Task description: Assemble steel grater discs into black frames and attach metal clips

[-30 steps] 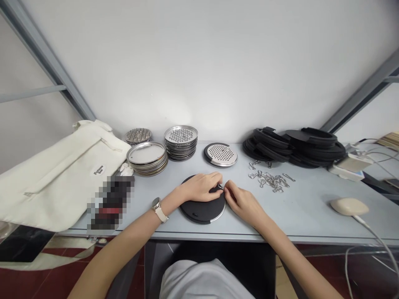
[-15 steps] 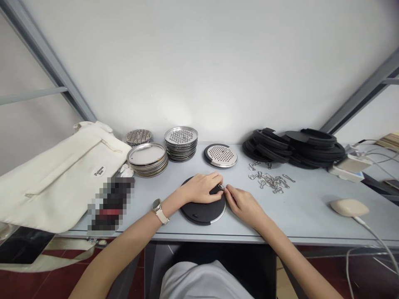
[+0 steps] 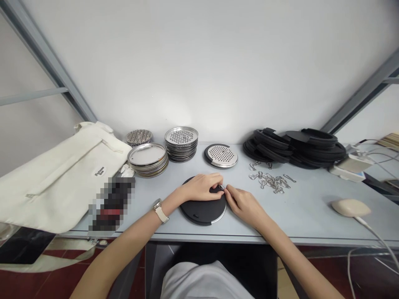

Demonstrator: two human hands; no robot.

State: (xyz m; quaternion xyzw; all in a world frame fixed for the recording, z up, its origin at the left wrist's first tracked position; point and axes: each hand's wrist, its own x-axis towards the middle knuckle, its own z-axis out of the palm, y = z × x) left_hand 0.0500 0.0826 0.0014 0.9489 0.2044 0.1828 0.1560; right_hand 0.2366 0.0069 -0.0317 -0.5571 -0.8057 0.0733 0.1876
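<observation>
A black round disc (image 3: 202, 211) with a strip of silver rim lies flat on the table in front of me. My left hand (image 3: 205, 187) rests over its upper right part, fingers bent and gripping it near the edge. At that edge, my right hand (image 3: 240, 203) pinches a small metal wire clip (image 3: 221, 187) between thumb and forefinger. The clip's far end touches or nearly touches my left fingertips; how it meets the disc is hidden. To the right lies a loose pile of similar metal wire clips (image 3: 272, 181).
Behind the disc sits a round grater in a black holder (image 3: 222, 156). Stacks of grater plates (image 3: 181, 137) and plain metal discs (image 3: 147, 154) stand left, beside a cream bag (image 3: 71, 170). Black ring holders (image 3: 311, 149) are piled back right; a cream corded device (image 3: 350, 207) lies right.
Both hands stay in nearly the same place on the disc. The wire clip has tilted slightly between my fingers.
</observation>
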